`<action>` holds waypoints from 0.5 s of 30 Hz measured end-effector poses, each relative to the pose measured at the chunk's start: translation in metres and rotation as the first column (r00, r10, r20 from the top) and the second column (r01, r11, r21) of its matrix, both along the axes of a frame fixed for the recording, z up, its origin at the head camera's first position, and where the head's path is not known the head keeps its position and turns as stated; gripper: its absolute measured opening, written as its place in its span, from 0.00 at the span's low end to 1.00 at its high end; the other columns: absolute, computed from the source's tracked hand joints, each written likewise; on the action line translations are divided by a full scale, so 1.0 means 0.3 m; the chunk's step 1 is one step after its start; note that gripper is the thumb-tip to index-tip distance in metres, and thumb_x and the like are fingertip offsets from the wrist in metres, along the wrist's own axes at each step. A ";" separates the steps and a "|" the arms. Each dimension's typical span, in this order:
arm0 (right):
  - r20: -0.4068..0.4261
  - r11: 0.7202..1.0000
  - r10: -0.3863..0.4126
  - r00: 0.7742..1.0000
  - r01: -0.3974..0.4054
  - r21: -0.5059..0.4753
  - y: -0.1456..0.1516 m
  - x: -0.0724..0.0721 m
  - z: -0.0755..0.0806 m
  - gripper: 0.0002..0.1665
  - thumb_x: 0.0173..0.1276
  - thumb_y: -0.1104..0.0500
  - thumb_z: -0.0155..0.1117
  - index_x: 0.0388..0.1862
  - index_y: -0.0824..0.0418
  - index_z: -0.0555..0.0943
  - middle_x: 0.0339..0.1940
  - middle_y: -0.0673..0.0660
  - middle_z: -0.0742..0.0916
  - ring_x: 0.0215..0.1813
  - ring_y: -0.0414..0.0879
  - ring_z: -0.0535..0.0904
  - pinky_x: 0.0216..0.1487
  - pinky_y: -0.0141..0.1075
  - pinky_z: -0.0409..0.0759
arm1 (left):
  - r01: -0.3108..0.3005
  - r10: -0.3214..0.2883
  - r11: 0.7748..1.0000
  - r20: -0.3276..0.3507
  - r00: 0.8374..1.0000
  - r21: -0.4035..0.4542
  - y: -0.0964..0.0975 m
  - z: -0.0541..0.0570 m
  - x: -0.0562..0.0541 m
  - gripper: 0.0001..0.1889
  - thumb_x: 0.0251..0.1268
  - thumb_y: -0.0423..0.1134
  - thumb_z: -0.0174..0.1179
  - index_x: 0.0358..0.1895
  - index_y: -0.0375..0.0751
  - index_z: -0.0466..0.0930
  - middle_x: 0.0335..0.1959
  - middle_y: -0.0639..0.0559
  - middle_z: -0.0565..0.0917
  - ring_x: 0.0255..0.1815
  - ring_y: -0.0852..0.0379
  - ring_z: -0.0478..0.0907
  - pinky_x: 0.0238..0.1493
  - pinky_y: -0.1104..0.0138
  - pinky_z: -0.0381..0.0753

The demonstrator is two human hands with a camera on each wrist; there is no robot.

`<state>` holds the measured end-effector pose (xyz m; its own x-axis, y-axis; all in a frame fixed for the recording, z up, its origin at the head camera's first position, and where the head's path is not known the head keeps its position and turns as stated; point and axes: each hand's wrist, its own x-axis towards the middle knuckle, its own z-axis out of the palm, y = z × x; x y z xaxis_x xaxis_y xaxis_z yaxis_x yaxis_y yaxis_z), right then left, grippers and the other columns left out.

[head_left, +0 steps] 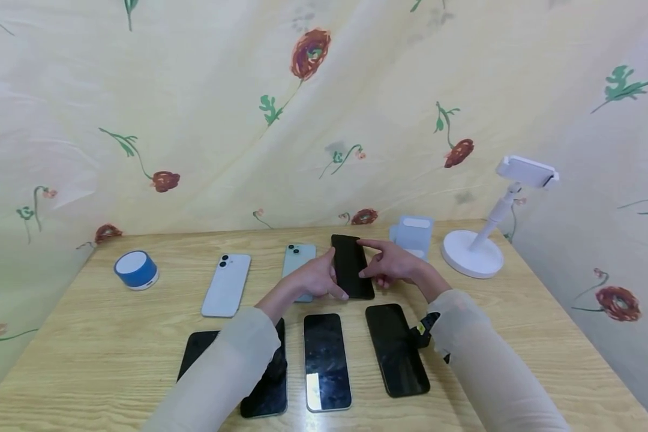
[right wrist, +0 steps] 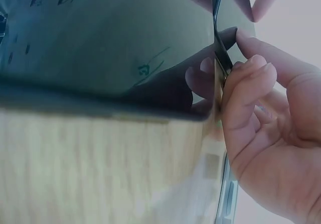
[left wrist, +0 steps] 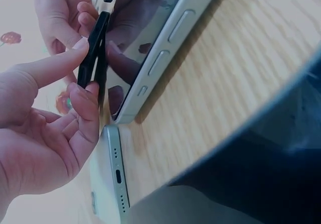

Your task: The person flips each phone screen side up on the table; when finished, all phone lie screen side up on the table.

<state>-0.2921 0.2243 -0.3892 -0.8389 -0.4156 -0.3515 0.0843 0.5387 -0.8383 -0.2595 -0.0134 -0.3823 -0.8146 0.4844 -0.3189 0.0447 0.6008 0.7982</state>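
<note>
Both hands hold a black phone (head_left: 351, 264) at the back middle of the table, dark face toward the head view. My left hand (head_left: 318, 277) grips its left edge. In the left wrist view, thumb and fingers pinch the black edge (left wrist: 94, 48), where a narrow gap shows between two thin layers; I cannot tell what the layers are. My right hand (head_left: 396, 264) holds the right edge, thumb and index finger reaching onto the face. The right wrist view shows its fingertips at the thin dark edge (right wrist: 221, 53). A light-blue phone (head_left: 297, 259) lies partly behind the left hand.
Dark-faced phones lie in front: one at centre (head_left: 326, 360), one at right (head_left: 396, 351), others partly under the left sleeve (head_left: 264, 396). A white phone (head_left: 227, 285) and a blue-white cylinder (head_left: 136, 270) are left. Right stand a pale blue holder (head_left: 414, 235) and a white phone stand (head_left: 472, 255).
</note>
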 end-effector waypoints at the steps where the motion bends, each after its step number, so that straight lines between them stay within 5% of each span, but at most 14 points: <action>1: -0.001 1.000 0.004 1.000 -0.004 0.008 0.002 0.001 0.000 0.53 0.72 0.61 0.72 0.88 0.53 0.54 0.23 0.54 0.83 0.21 0.44 0.78 0.25 0.33 0.81 | 0.002 -0.002 1.000 -0.004 1.000 -0.003 0.003 -0.002 0.000 0.64 0.61 0.33 0.77 0.87 0.37 0.31 0.28 0.52 0.81 0.17 0.60 0.69 0.25 0.70 0.69; 8: -0.002 0.998 0.028 1.000 -0.028 0.061 0.019 0.004 0.015 0.53 0.73 0.62 0.71 0.89 0.52 0.53 0.24 0.54 0.82 0.21 0.45 0.77 0.24 0.34 0.78 | 0.016 -0.016 0.999 0.000 1.000 -0.037 0.025 -0.006 0.000 0.66 0.62 0.35 0.77 0.86 0.36 0.28 0.17 0.55 0.73 0.13 0.58 0.68 0.21 0.69 0.65; 15: 0.013 0.996 0.031 0.999 -0.032 0.079 0.033 0.002 0.024 0.53 0.73 0.62 0.70 0.89 0.51 0.52 0.24 0.54 0.81 0.22 0.44 0.76 0.23 0.33 0.76 | 0.028 -0.028 0.997 -0.002 1.000 -0.068 0.044 -0.001 -0.004 0.65 0.63 0.36 0.76 0.87 0.36 0.29 0.16 0.56 0.71 0.14 0.58 0.68 0.21 0.68 0.67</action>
